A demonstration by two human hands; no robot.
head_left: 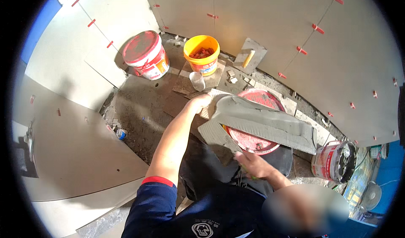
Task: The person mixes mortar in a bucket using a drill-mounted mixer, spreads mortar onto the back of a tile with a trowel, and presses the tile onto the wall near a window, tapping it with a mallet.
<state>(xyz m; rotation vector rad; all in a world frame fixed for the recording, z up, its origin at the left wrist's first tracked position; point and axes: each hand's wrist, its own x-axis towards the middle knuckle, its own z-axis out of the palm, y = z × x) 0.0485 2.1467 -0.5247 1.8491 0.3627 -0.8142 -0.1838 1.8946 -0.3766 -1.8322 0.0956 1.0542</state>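
Observation:
A long narrow tile strip [270,126], coated with wet grey tile adhesive, lies slanting in front of me over a red-lidded bucket [255,144]. Its far left end is gripped by my left hand [201,102], fingers closed round the edge. Closed around a handle with a bit of green, my right hand [256,166] holds a trowel [220,137]. The flat, grey-smeared blade sits just below the strip's left part, ridges showing on it. Whether the blade touches the strip I cannot tell. The strip hides the middle of the lid.
Beyond stand a yellow bucket [202,65] of red pieces, a clear cup [197,81] and a red-lidded pail [147,56]. A flat trowel [249,56] leans on the tiled wall. A bucket [333,161] of grey adhesive stands right, a fan [371,195] beyond. Debris litters the floor.

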